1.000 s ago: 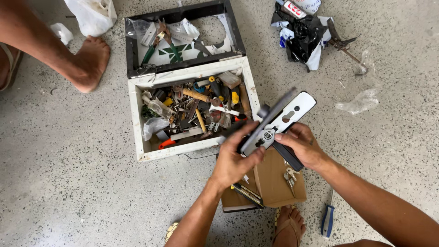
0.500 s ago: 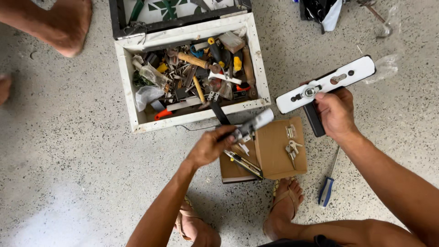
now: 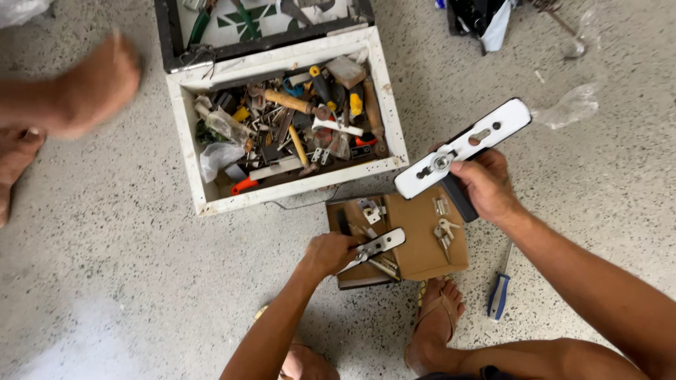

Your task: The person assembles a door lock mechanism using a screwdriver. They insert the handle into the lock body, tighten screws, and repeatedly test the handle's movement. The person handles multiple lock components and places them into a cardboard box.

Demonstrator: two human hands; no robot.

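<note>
While the right hand (image 3: 486, 186) closes around the dark lower part of a white door-lock plate (image 3: 461, 149), that plate's long axis runs on a slant, its far end pointing up and away to the right of the hand and its near end low to the left, just above the cardboard box (image 3: 422, 239). Its pale face with the round fitting and slot is turned up toward the camera. Below and to the left of that hand, the left hand (image 3: 329, 252) grips a narrow metal strip (image 3: 373, 248), which lies nearly level with a slight rise, pointing rightward from the fingers over the box's open side. A small bunch of keys (image 3: 445, 232) rests on the cardboard between the two hands. Beyond the left hand stands an open white toolbox (image 3: 394, 127) crowded with tools. A blue-handled screwdriver (image 3: 498, 292) lies on the floor below the right forearm. Another person's blurred hand (image 3: 91, 88) shows far to the left.
</note>
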